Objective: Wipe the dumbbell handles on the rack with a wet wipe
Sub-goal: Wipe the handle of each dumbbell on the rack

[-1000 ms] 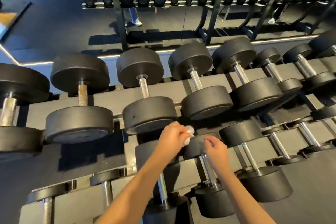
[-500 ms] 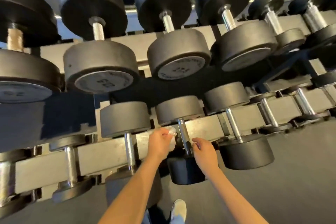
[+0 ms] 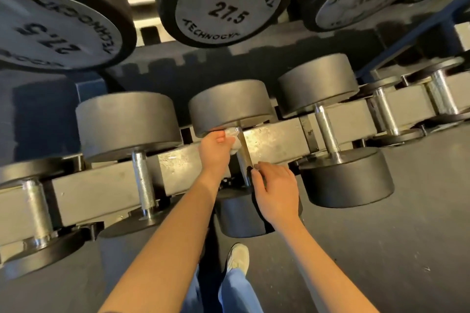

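Right hand (image 3: 276,192): fingers loosely bent, tips at lower end of handle (image 3: 244,152), grip unclear. Left hand (image 3: 215,150) pinches wet wipe (image 3: 235,138) against handle top, just under head of dumbbell (image 3: 230,107). Risks: balled wipe skips handle's back side; dumbbell shifts, knuckles jam against rack (image 3: 274,140). Containers: 0. Rack's upper tier carries 27.5 dumbbells (image 3: 218,5).

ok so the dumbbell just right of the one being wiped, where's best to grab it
Take that dumbbell by its steel handle, midway between the two round heads. Come from above and the front, wrapping your fingers round the bar. The heads look too wide and smooth to hold, while the handle is slim, looks knurled and lies exposed across the rack beam.
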A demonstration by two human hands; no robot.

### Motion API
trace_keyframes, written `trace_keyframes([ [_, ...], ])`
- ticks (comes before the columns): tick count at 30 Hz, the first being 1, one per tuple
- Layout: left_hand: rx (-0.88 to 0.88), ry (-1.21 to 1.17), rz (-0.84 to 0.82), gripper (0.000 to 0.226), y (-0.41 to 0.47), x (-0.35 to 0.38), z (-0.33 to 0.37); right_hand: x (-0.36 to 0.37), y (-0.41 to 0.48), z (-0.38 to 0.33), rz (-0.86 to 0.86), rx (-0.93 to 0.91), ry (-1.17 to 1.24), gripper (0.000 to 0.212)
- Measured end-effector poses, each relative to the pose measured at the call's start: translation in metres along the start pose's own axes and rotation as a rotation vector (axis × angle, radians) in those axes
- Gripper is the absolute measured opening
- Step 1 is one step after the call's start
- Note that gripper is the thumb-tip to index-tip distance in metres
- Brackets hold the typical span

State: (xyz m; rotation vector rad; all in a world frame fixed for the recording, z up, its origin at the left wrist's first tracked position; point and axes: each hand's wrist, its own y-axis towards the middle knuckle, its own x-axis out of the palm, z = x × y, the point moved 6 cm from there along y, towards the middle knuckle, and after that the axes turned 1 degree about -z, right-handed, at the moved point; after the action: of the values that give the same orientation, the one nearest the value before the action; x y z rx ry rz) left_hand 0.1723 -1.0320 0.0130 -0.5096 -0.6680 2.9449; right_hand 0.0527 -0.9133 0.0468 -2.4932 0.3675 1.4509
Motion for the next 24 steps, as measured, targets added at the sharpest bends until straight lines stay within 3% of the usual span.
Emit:
trace_keyframes([
  [9,0.03,0.108,-0.141,0.023,-0.026,0.016,-0.022,-0.001,-0.003,0.003,0.104,0.005,0.059,0.037],
  [17,0.153,0.005,0.042,0.031,-0.01,0.005,0.007,-0.002,-0.002,0.003,0.104,0.01,0.124,0.037],
  [24,0.03,0.157,-0.178,0.017,-0.037,0.019,-0.034,-0.004,-0.005,0.002,0.153,-0.006,0.149,0.039],
])
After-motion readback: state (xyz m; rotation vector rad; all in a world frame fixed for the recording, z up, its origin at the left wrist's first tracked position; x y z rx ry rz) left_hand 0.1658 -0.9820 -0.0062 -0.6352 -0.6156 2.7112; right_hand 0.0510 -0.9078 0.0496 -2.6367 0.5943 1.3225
